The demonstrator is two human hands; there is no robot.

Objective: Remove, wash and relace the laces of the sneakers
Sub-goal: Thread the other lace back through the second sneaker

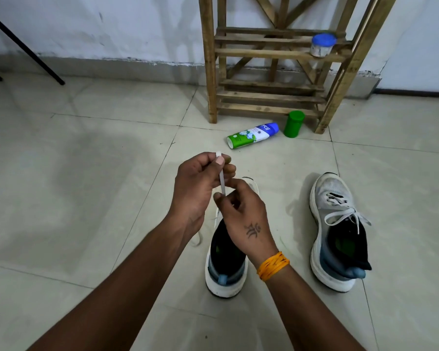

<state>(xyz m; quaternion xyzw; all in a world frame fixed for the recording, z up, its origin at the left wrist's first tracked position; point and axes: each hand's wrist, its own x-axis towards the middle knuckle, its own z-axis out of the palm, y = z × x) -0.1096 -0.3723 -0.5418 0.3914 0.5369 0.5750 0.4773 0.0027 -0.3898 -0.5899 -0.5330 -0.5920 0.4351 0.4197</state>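
Two white sneakers with blue heels stand on the tiled floor. The left sneaker sits under my hands, its front hidden by them. The right sneaker stands apart to the right, still laced and tied. A white lace runs taut between my hands above the left sneaker. My left hand pinches the lace's tip between thumb and fingers. My right hand pinches the same lace lower down. Loose lace trails on the floor left of the left sneaker.
A wooden rack stands against the wall ahead, with a blue-lidded jar on a shelf. A spray can lies on the floor before it, beside a green container. Black metal legs cross the top left.
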